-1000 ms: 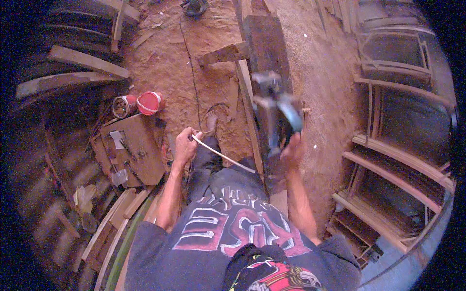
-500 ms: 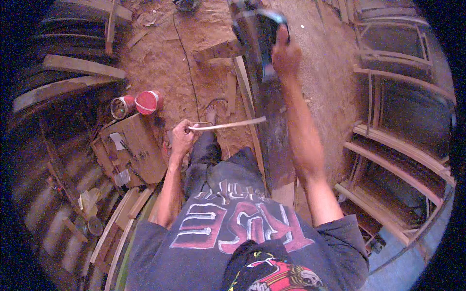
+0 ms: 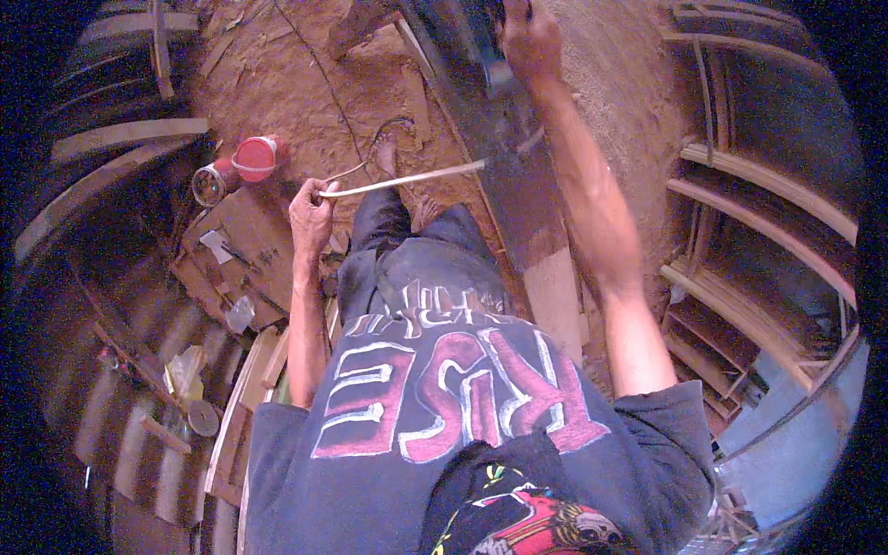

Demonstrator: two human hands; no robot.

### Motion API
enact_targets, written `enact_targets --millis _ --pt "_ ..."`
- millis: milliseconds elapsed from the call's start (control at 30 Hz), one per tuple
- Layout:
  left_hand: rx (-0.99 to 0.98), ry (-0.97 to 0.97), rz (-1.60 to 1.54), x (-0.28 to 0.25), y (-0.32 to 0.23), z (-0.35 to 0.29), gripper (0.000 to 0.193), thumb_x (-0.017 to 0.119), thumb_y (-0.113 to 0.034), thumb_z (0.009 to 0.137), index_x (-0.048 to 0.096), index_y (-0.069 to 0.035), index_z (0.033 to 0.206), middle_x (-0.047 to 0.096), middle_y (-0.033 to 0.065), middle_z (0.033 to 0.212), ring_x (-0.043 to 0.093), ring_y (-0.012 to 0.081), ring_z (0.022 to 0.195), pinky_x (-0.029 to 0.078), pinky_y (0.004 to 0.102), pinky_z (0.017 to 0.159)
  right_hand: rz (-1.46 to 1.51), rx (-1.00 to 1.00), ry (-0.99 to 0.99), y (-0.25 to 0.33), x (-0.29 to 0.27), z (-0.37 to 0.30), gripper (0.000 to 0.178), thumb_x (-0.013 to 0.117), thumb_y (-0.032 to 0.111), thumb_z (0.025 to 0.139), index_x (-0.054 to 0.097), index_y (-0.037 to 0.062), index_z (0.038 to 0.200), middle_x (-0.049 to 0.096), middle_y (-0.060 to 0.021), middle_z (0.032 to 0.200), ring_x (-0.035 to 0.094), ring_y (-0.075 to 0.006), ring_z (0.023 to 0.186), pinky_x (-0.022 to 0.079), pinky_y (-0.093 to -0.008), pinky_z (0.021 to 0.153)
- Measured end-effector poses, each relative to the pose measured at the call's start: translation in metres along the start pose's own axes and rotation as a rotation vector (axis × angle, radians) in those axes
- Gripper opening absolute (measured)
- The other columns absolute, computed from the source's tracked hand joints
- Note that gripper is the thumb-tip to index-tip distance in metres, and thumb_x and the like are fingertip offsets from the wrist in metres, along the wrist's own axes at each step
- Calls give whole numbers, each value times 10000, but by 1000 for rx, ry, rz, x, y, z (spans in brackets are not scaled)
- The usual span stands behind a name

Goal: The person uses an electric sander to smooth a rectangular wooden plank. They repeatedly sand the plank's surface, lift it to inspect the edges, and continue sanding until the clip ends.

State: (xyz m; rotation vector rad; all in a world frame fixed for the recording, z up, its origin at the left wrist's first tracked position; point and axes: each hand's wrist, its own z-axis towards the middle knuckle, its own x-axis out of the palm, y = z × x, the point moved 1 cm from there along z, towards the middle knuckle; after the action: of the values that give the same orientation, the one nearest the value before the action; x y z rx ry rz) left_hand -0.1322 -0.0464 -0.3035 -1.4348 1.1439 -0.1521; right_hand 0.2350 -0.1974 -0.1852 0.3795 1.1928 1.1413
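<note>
My left hand (image 3: 312,215) is closed on one end of a thin, pale wooden strip (image 3: 407,179). From there the strip slants up to the right, its far end over the edge of a long, dark bench-like surface (image 3: 518,180). My right hand (image 3: 534,46), arm stretched far forward, grips the handle of a dark power tool (image 3: 472,42) with a bluish part. The tool lies over the far part of the dark surface, and the picture's upper edge cuts it off. Its exact kind cannot be made out.
Two red buckets (image 3: 256,159) stand at the left beside a wooden box (image 3: 245,236). A dark cord (image 3: 324,79) crosses the dusty floor near my bare feet (image 3: 386,153). Timber lies stacked at the left; wooden frames (image 3: 768,190) stand at the right.
The view has shifted, and the scene sits higher and further left in it. My right hand and the tool now reach the upper edge. The strip is still in my left hand, tilted more upward.
</note>
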Motion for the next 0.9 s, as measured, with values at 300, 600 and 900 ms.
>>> enact_targets --millis 300,600,900 --pt "111 231 121 -3 -3 -20 246 781 -215 852 637 -17 824 581 93 718 535 185 636 450 348 603 -221 331 226 -68 -143 -277 528 420 496 1028 620 12 1097 637 -192 809 617 -329 718 482 -447 625" --pt "230 766 369 36 -31 -38 236 723 -220 815 604 -20 856 622 203 919 630 409 925 505 491 803 -33 584 154 -41 -229 -347 643 349 630 1006 584 41 901 561 -22 634 548 -144 547 455 -306 501" --pt "218 486 238 9 -30 -15 278 751 -258 827 625 -10 842 593 156 798 610 338 757 482 426 684 0 491 218 -54 -157 -244 541 404 489 1051 555 20 826 504 -55 586 544 -197 494 462 -365 475"
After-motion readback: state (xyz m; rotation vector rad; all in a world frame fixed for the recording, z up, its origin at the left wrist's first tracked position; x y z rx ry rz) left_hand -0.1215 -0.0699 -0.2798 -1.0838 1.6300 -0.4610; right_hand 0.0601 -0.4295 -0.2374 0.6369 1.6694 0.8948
